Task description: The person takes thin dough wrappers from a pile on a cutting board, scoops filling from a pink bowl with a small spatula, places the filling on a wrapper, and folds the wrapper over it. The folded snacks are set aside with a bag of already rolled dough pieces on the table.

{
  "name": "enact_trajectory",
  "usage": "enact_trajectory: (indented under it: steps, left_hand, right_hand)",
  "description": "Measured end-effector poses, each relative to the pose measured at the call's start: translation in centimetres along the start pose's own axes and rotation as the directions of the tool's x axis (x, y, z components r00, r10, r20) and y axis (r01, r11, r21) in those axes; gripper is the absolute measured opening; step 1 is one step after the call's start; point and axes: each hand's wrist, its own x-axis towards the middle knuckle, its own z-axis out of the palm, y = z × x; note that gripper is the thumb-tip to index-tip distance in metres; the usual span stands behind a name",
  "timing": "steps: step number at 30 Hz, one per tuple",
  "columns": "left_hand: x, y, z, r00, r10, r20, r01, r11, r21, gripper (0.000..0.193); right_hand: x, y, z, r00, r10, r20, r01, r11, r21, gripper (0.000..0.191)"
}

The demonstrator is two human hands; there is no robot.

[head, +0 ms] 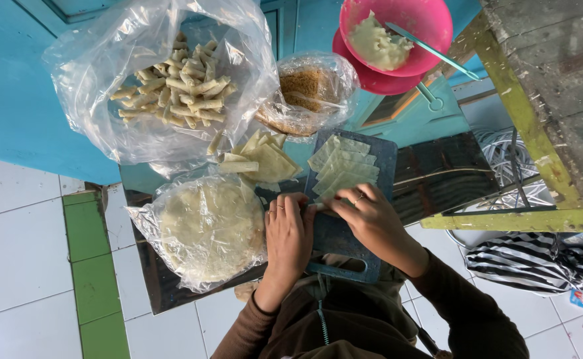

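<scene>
Both hands pressed a wrapper (pixel 323 207) on the board (pixel 345 236), its long axis crosswise between them. Left hand (pixel 290 236) lay flat, fingers together; right hand (pixel 371 219) curled on its end

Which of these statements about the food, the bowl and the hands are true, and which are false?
1. Both hands, left hand and right hand, are at the cutting board. True.
2. The pink bowl is empty. False: it holds pale filling and a spoon.
3. The finished rolls lie in a clear plastic bag. True.
4. The cut wrappers lie on the floor. False: they lie on the cutting board.
</scene>
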Motion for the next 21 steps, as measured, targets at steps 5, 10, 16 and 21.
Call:
enact_trajectory:
  steps: [5, 10, 16, 21]
  left_hand:
    - [0.3, 0.4, -0.4, 0.999, 0.044, 0.005, -0.044, 0.998, -0.033, 0.043]
    - [0.4, 0.1, -0.5, 0.999, 0.035, 0.001, -0.035, 0.999, -0.018, 0.047]
    - [0.3, -0.4, -0.3, 1.000, 0.010, 0.009, -0.009, 0.999, -0.033, 0.049]
    - [0.2, -0.1, -0.8, 1.000, 0.030, -0.001, -0.031, 0.999, -0.013, 0.040]
  right_hand:
    - [0.7, 1.2, -0.4, 0.986, 0.024, 0.165, -0.039, 0.995, 0.089, 0.053]
    - [1.5, 0.8, -0.4, 0.996, 0.004, 0.088, -0.021, 0.981, 0.194, 0.054]
    - [2.0, 0.2, -0.5, 1.000, 0.011, 0.021, -0.016, 0.960, 0.279, 0.044]
    - [3.4, -0.8, -2.9, 0.991, 0.022, -0.133, 0.017, 0.957, 0.289, 0.035]
